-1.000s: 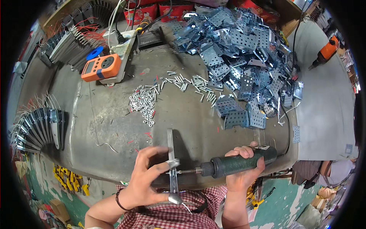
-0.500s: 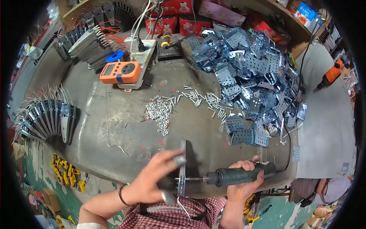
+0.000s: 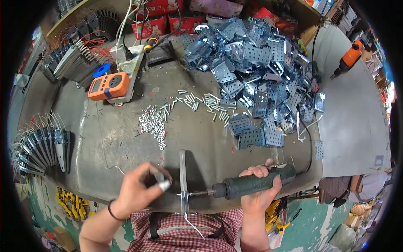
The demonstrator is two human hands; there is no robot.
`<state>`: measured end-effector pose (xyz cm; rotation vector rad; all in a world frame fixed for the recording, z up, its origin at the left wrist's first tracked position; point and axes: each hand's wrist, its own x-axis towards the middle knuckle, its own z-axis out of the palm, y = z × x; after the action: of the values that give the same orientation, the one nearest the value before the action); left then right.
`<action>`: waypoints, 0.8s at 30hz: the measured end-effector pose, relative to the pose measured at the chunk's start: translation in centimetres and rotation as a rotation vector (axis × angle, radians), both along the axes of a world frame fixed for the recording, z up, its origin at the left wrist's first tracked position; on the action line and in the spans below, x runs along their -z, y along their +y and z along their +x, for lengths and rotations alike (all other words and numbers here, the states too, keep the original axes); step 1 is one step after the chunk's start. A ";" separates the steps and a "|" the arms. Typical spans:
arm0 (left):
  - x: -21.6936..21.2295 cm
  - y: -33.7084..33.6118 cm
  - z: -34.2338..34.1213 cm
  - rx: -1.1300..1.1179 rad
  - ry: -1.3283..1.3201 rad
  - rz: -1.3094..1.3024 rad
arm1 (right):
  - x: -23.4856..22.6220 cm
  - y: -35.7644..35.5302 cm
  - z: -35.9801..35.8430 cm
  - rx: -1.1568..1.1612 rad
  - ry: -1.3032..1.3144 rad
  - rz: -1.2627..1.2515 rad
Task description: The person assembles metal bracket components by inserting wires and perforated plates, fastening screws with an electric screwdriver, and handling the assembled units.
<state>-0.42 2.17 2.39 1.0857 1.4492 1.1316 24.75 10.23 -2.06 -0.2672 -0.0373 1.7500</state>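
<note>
My right hand (image 3: 261,185) grips a dark green power screwdriver (image 3: 252,185) lying level, its nose to the left. The bit meets a screw through a bracket on a narrow grey metal bar (image 3: 183,172), which stands out over the bench's near edge. A white wire (image 3: 194,227) hangs from the bar's near end. Left of the bar, apart from it, is my left hand (image 3: 140,187), thumb and forefinger brought together with pale covers on the tips. Anything between them is too small to make out. Loose nuts (image 3: 152,124) and screws (image 3: 193,101) lie scattered beyond.
Perforated metal brackets (image 3: 256,63) are heaped at the far right. An orange meter (image 3: 108,86) sits on a power strip at the far left. Finished-looking grey bars with wires (image 3: 44,147) fan out on the left. An orange drill (image 3: 350,56) lies on the right-hand board.
My left hand has drawn back leftward from the bar, and its fingers have closed in. The screwdriver stays against the screw in my right hand. The whole view has shifted somewhat.
</note>
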 end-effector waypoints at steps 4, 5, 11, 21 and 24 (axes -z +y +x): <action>0.1 -2.0 1.5 -0.076 -0.354 -0.053 | -0.1 0.0 -0.5 -0.009 0.010 -0.005; 0.4 -1.9 1.7 -0.099 -0.373 -0.044 | 0.0 0.1 -0.5 -0.008 0.014 -0.027; 0.9 -1.3 2.5 -0.196 -0.479 -0.073 | -0.2 0.1 0.0 0.025 -0.037 -0.030; 0.7 -1.1 2.1 -0.113 -0.408 -0.160 | -0.3 -0.7 0.3 -0.019 0.002 -0.047; 0.1 -0.4 -2.6 0.488 0.346 -0.309 | -0.5 -0.6 0.4 -0.015 0.011 -0.038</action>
<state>-3.02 1.73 2.31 1.3552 1.4462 0.3741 25.19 9.62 -1.53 -0.2857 0.0016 1.7683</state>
